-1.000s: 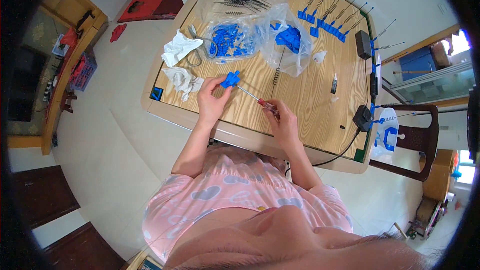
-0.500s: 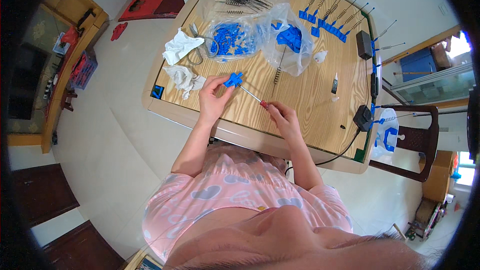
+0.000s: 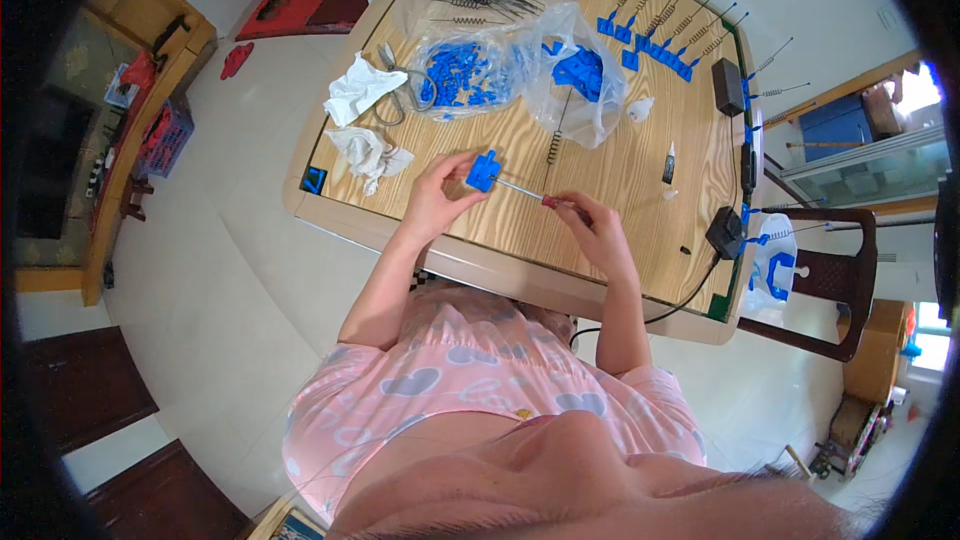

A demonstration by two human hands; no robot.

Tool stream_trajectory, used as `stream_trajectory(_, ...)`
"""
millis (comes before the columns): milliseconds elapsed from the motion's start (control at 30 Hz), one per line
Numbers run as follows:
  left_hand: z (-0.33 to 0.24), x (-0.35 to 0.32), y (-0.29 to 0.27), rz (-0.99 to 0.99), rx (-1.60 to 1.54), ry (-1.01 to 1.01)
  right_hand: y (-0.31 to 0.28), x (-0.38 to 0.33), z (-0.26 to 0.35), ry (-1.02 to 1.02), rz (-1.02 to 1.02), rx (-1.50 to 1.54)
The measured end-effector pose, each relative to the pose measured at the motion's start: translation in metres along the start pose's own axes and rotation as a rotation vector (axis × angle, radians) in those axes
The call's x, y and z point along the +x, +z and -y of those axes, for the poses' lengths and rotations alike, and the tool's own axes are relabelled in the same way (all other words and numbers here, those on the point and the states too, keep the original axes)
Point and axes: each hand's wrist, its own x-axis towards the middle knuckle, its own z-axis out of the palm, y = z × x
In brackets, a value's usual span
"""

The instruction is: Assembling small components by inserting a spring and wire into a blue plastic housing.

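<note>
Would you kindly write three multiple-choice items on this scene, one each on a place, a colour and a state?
1. Where do the crumpled white cloths lie?
A. On the table's left part
B. On the floor
C. On the chair

2. What colour is the small plastic part in the left hand?
A. Red
B. Blue
C. Green

3. How does the thin rod stand to the hands?
A. It lies alone on the table
B. It hangs from the chair
C. It spans between the part in the left hand and the right hand

Answers: 1 A, both cloths sit near the table's left edge. 2 B, the part is bright blue. 3 C, one end meets the blue part and the other is pinched by the right hand.
</note>
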Motion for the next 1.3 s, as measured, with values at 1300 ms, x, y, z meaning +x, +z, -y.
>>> stream_trajectory(1300, 0.020, 0.007, 0.025, 0.119, 0.497, 0.394, -0.027, -0.015, -0.003, 0.004, 0.009, -0.288)
